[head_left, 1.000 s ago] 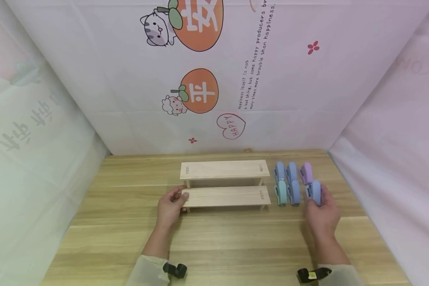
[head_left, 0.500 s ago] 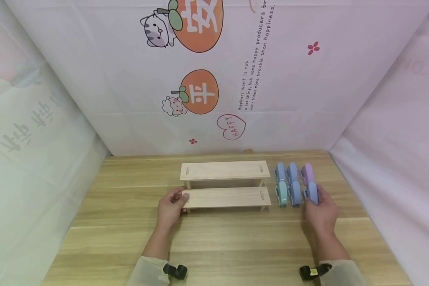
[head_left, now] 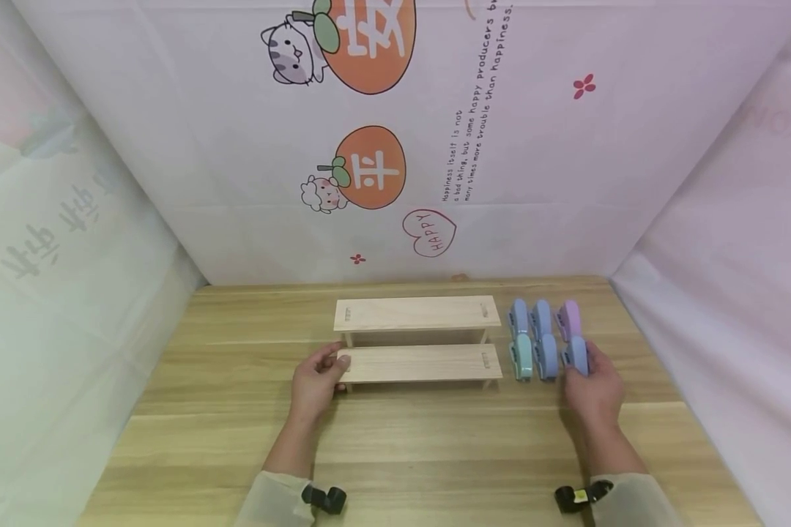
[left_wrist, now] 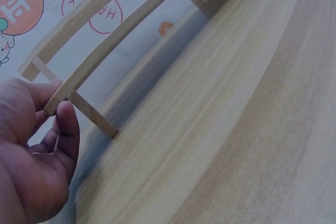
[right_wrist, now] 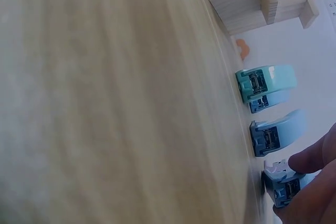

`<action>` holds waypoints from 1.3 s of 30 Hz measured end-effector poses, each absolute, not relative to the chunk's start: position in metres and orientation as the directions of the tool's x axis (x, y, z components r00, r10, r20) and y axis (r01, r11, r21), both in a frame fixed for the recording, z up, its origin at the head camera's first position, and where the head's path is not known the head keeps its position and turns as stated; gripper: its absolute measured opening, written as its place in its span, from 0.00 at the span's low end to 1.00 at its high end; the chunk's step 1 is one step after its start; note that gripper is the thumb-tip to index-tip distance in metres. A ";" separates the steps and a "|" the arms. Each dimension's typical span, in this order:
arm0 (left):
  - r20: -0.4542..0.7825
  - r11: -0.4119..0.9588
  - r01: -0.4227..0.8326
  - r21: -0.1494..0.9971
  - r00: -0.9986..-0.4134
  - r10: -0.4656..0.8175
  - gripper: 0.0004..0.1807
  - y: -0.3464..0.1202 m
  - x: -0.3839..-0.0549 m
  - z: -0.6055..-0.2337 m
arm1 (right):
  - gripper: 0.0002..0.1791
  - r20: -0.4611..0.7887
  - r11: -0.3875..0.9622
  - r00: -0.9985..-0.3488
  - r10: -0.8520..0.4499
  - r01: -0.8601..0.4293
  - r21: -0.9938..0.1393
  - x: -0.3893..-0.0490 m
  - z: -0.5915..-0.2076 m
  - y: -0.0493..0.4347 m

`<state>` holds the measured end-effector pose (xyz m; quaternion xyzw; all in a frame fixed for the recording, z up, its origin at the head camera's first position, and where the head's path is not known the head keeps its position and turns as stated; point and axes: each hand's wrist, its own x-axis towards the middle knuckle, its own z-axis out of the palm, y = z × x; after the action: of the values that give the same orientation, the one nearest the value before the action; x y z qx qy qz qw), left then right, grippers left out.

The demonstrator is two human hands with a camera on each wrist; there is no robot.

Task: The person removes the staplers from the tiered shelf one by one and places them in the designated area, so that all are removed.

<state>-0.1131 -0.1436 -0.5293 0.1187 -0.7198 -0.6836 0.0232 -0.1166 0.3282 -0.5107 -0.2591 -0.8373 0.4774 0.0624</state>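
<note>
At the middle of the table stands a pale two-step wooden rack [head_left: 419, 364] with short legs. My left hand [head_left: 315, 382] pinches the left end of its front board, thumb on top and fingers underneath; the left wrist view shows this grip [left_wrist: 39, 145] close up. To the right, my right hand [head_left: 595, 388] holds a blue plastic clothes peg [head_left: 576, 356] between thumb and fingers, at the front right of the group. Behind it is a purple peg [head_left: 569, 320]. A teal peg [head_left: 521, 358] and another blue peg [head_left: 546, 356] stand to its left.
Two more blue pegs, one of them [head_left: 518, 319] close to the rack's right end, form the back row. White printed cloth [head_left: 514, 241] rises behind the wooden table [head_left: 422, 454] and along both sides.
My right hand has moved slightly left with the blue clothes peg, bringing it in line before the purple one. The left hand keeps its grip on the rack.
</note>
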 end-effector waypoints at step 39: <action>-0.120 0.133 -0.142 0.981 -0.980 -0.161 0.23 -0.146 -0.111 -0.525 | 0.41 -0.068 0.453 -0.876 0.478 0.312 -0.835 -0.110 -0.506 0.329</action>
<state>-0.1109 -0.1460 -0.5253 0.1006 -0.7526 -0.6507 0.0070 -0.1097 0.3294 -0.5063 -0.2330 -0.8478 0.4680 0.0887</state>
